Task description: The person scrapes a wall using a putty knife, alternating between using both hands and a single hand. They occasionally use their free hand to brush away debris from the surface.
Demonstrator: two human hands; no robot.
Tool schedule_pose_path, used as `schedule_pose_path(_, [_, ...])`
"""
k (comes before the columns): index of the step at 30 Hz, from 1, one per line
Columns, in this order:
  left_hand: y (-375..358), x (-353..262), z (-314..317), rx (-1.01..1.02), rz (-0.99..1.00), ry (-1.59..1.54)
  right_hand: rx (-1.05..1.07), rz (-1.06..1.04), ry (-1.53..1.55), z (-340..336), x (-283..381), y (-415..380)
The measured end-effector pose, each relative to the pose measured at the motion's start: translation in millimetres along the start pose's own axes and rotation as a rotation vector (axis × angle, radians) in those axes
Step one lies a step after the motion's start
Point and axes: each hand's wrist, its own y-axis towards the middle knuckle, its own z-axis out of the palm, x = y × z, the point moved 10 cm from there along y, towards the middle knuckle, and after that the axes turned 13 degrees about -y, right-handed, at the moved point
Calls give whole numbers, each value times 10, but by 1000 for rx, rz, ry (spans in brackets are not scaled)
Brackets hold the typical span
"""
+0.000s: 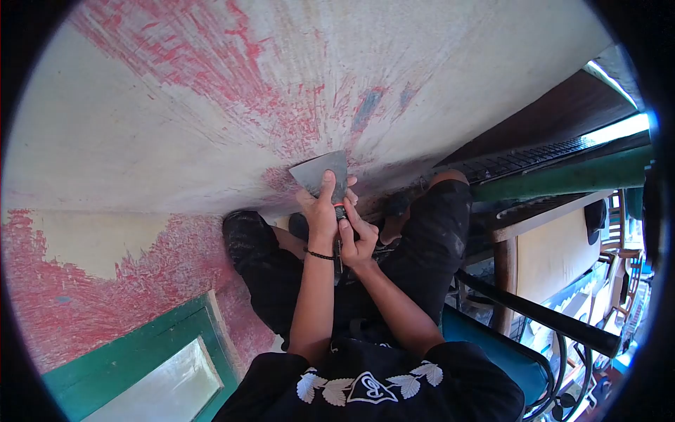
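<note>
A wide grey scraper [325, 174] with a black handle is held in front of the wall, its blade pointing up toward the patchy red and white paint. My left hand [321, 211] is at the base of the blade, with the thumb lying on the metal. Close beside it, my right hand [358, 238] is wrapped round the handle just below the blade. Scraped red streaks mark the wall [232, 77] beyond the blade. Whether the blade edge touches the wall cannot be made out.
My bent knees frame the hands. At the lower left is a green frame [140, 352] with a pane. To the right are a green rail [562, 174], a wooden-edged cream panel [555, 253], a black metal armrest [541, 313] and a teal seat [492, 352].
</note>
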Motion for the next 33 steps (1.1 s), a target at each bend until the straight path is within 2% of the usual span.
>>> schedule_pose_path(4, [-12, 0, -11, -32, 20, -21, 51, 47, -22, 9, -56, 2])
schedule_pose_path(7, [60, -87, 144, 44, 80, -58, -19, -141, 2, -56, 35, 251])
schedule_pose_path(8, [91, -208, 309, 82, 110, -98, 28, -194, 49, -93, 161, 455])
schedule_pose_path(10, [110, -491, 636, 166, 214, -93, -4, -188, 71, -161, 280, 657])
schedule_pose_path(12, [35, -495, 613, 113, 156, -73, -13, -182, 70, -176, 377, 658])
schedule_pose_path(15, [-28, -378, 369, 64, 105, -24, -13, -58, 95, -70, 303, 319])
schedule_pose_path(18, [9, -17, -98, -30, 46, 1, 36, 51, 72, 108, -134, -38])
schedule_pose_path(20, [2, 72, -243, -72, 57, 25, 29, 4, 71, 102, -115, -65])
schedule_pose_path(23, [6, -248, 89, 9, 103, -54, 83, -29, 70, 55, 99, 169])
schedule_pose_path(25, [-21, -202, 2, -5, 54, -49, 95, 9, 100, 49, 223, 195])
schedule_pose_path(29, [-26, -28, -209, -85, 38, -4, 32, -13, 39, 79, 68, -26])
schedule_pose_path(30, [-12, -18, -231, -76, 53, 9, 161, 121, 63, 155, -84, -83])
schedule_pose_path(33, [-1, -23, -281, -61, 28, 15, -26, -54, 25, 73, 143, -55])
